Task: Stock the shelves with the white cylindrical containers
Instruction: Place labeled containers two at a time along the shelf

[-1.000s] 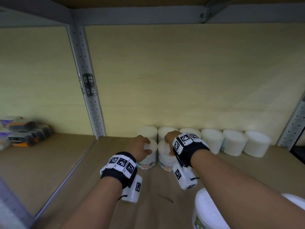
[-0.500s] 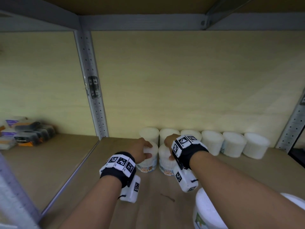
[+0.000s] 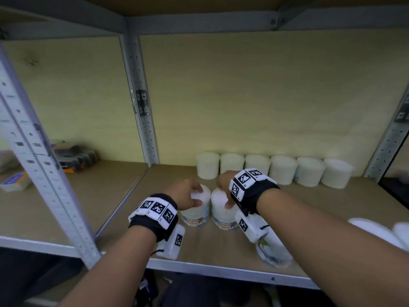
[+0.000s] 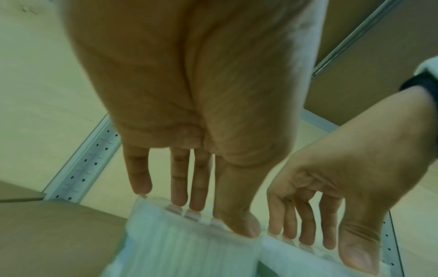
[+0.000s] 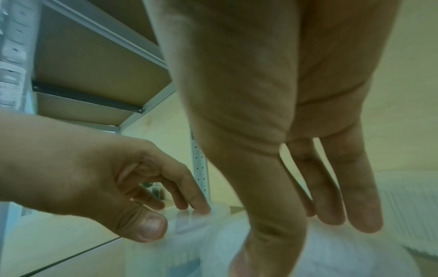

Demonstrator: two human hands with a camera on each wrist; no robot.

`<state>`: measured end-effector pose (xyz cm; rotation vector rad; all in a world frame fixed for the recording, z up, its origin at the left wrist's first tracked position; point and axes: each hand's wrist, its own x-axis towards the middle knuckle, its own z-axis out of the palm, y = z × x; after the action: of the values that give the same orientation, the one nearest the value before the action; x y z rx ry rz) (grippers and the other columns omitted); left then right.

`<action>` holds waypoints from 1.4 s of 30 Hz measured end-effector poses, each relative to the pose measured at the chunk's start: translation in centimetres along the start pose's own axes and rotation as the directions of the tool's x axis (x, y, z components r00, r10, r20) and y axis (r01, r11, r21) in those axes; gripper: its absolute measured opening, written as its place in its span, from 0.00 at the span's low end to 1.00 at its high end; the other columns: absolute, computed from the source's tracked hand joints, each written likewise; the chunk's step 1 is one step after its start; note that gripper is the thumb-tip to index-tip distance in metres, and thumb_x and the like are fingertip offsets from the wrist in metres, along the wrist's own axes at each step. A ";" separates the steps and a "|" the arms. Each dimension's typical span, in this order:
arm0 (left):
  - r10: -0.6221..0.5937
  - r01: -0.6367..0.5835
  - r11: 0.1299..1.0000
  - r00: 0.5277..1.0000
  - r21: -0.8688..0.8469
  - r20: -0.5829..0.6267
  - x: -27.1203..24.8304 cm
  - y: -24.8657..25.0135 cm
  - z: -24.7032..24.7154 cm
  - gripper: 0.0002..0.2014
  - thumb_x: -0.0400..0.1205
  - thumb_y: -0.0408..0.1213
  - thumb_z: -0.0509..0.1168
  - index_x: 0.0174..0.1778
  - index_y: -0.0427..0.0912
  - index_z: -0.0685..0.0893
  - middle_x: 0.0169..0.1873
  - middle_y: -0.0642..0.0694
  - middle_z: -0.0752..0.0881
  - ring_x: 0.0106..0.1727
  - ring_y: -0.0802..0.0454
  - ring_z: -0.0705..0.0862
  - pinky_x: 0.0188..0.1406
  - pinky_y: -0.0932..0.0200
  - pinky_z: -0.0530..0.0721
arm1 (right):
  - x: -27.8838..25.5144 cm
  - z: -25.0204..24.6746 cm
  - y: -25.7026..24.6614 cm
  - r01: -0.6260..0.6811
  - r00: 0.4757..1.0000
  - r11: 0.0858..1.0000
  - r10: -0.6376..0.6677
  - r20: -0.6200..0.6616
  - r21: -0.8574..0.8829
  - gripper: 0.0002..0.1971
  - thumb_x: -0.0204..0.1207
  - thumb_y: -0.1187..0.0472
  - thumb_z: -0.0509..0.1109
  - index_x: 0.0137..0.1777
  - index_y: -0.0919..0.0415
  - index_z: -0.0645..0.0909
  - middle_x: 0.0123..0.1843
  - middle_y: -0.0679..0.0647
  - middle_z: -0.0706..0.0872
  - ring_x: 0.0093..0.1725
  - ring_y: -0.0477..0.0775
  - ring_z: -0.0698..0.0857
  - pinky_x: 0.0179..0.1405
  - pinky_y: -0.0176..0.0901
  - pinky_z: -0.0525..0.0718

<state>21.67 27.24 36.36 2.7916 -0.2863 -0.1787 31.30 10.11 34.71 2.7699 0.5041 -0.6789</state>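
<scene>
Two white cylindrical containers with orange labels stand side by side on the shelf board point(image 3: 205, 244), in front of a back row of several like them point(image 3: 283, 169). My left hand point(image 3: 188, 193) grips the left container point(image 3: 197, 214) by its top, fingertips on the far rim and thumb on the near side point(image 4: 213, 215). Beside it, my right hand point(image 3: 223, 191) grips the right container point(image 3: 221, 214) the same way point(image 5: 303, 230). Both containers rest upright on the board, almost touching.
Another white container point(image 3: 274, 253) stands near the front edge under my right forearm, and blurred white lids point(image 3: 374, 231) show at the far right. A grey front post point(image 3: 39, 156) rises at the left. Small boxes point(image 3: 75, 156) sit in the left bay.
Both hands stay on the same two containers. The view has pulled back, so the shelf's front edge and the front post now show.
</scene>
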 end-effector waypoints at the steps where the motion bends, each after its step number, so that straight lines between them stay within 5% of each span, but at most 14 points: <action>1: 0.005 -0.005 1.000 1.000 0.006 -0.002 -0.6 0.0 0.1 0.23 0.77 0.45 0.71 0.69 0.49 0.79 0.72 0.49 0.77 0.71 0.48 0.77 0.66 0.57 0.74 | 2.2 1.1 0.9 0.025 1.000 0.999 -0.024 0.006 -0.031 0.31 0.38 0.29 0.75 0.31 0.54 0.79 0.32 0.49 0.87 0.28 0.50 0.84 0.37 0.50 0.91; 4: 0.017 -0.017 1.000 1.000 0.010 -0.007 -2.5 0.2 0.3 0.22 0.77 0.45 0.71 0.67 0.49 0.80 0.71 0.49 0.78 0.69 0.49 0.77 0.65 0.57 0.74 | 5.3 3.3 2.0 0.044 0.999 0.997 -0.043 0.009 -0.068 0.39 0.26 0.24 0.67 0.30 0.56 0.79 0.28 0.50 0.86 0.28 0.58 0.87 0.33 0.61 0.88; 7: 0.019 -0.019 1.000 1.000 0.010 -0.009 -4.3 0.6 0.7 0.21 0.77 0.46 0.70 0.67 0.49 0.80 0.69 0.49 0.79 0.68 0.49 0.77 0.65 0.57 0.74 | 2.7 3.6 1.4 0.045 0.997 0.997 -0.048 -0.060 -0.057 0.43 0.23 0.19 0.64 0.34 0.51 0.80 0.31 0.47 0.86 0.31 0.57 0.87 0.35 0.56 0.88; 10: 0.023 -0.023 1.000 1.000 0.014 -0.008 -5.8 1.2 0.8 0.21 0.77 0.47 0.70 0.66 0.49 0.80 0.68 0.48 0.79 0.67 0.48 0.77 0.63 0.57 0.74 | -7.5 1.4 -2.1 0.080 0.989 0.995 -0.088 -0.121 -0.063 0.33 0.49 0.32 0.79 0.46 0.56 0.83 0.40 0.53 0.87 0.37 0.58 0.87 0.31 0.37 0.81; 12: 0.026 -0.026 1.000 1.000 0.014 -0.013 -6.7 1.5 1.0 0.20 0.77 0.48 0.70 0.65 0.49 0.81 0.66 0.48 0.80 0.66 0.48 0.78 0.60 0.58 0.74 | -11.7 1.3 -3.1 0.098 0.988 0.993 -0.105 -0.115 -0.062 0.28 0.65 0.46 0.80 0.57 0.66 0.82 0.44 0.57 0.82 0.40 0.57 0.80 0.24 0.35 0.68; 14: 0.033 -0.033 0.999 0.999 0.020 -0.026 -7.4 1.8 1.1 0.20 0.77 0.48 0.70 0.65 0.50 0.81 0.66 0.48 0.80 0.66 0.48 0.78 0.59 0.58 0.73 | -13.3 1.4 -3.1 0.090 0.989 0.995 -0.095 -0.114 -0.043 0.28 0.69 0.51 0.79 0.63 0.69 0.79 0.50 0.62 0.83 0.43 0.54 0.75 0.23 0.36 0.64; 18: 0.051 -0.051 0.999 0.997 0.002 -0.051 -8.3 2.1 1.5 0.19 0.76 0.48 0.71 0.63 0.49 0.82 0.64 0.48 0.81 0.63 0.50 0.79 0.55 0.62 0.73 | -13.6 2.0 -2.7 0.103 0.989 0.994 -0.105 -0.105 -0.029 0.29 0.70 0.52 0.78 0.67 0.67 0.76 0.64 0.63 0.83 0.46 0.54 0.74 0.27 0.37 0.67; 21: 0.054 -0.055 0.998 0.997 -0.008 -0.061 -8.4 2.3 1.9 0.19 0.76 0.49 0.72 0.62 0.49 0.82 0.62 0.48 0.82 0.62 0.51 0.79 0.53 0.62 0.72 | -14.1 2.4 -2.4 0.141 0.983 0.990 -0.142 -0.112 -0.019 0.31 0.68 0.51 0.80 0.67 0.65 0.76 0.64 0.61 0.83 0.48 0.54 0.76 0.42 0.42 0.73; 29: 0.062 -0.062 0.998 0.995 -0.004 -0.076 -8.5 3.1 2.2 0.19 0.76 0.48 0.72 0.61 0.48 0.83 0.60 0.48 0.82 0.60 0.50 0.79 0.54 0.61 0.73 | -14.5 2.7 -1.6 0.148 0.982 0.989 -0.144 -0.125 0.027 0.33 0.65 0.48 0.82 0.67 0.60 0.75 0.63 0.58 0.83 0.58 0.60 0.83 0.57 0.51 0.81; 37: 0.058 -0.059 0.998 0.997 -0.023 -0.047 -7.6 4.0 1.1 0.17 0.78 0.48 0.70 0.61 0.50 0.83 0.60 0.49 0.83 0.58 0.52 0.80 0.56 0.59 0.77 | -15.2 2.9 0.0 0.190 0.969 0.971 -0.162 -0.186 0.146 0.27 0.72 0.46 0.75 0.69 0.55 0.77 0.65 0.54 0.83 0.62 0.57 0.82 0.65 0.53 0.82; 42: 0.117 -0.123 0.990 0.989 -0.066 -0.089 -4.9 7.7 0.1 0.17 0.80 0.48 0.67 0.64 0.48 0.82 0.62 0.49 0.83 0.60 0.55 0.79 0.56 0.62 0.75 | -16.3 2.4 3.8 0.183 0.945 0.942 -0.090 -0.316 0.280 0.21 0.77 0.48 0.70 0.66 0.57 0.80 0.62 0.53 0.84 0.52 0.50 0.80 0.53 0.42 0.79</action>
<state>15.59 21.17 39.24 2.6933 -0.4173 -0.0413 18.28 1.48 41.09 3.1788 0.7144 -0.3897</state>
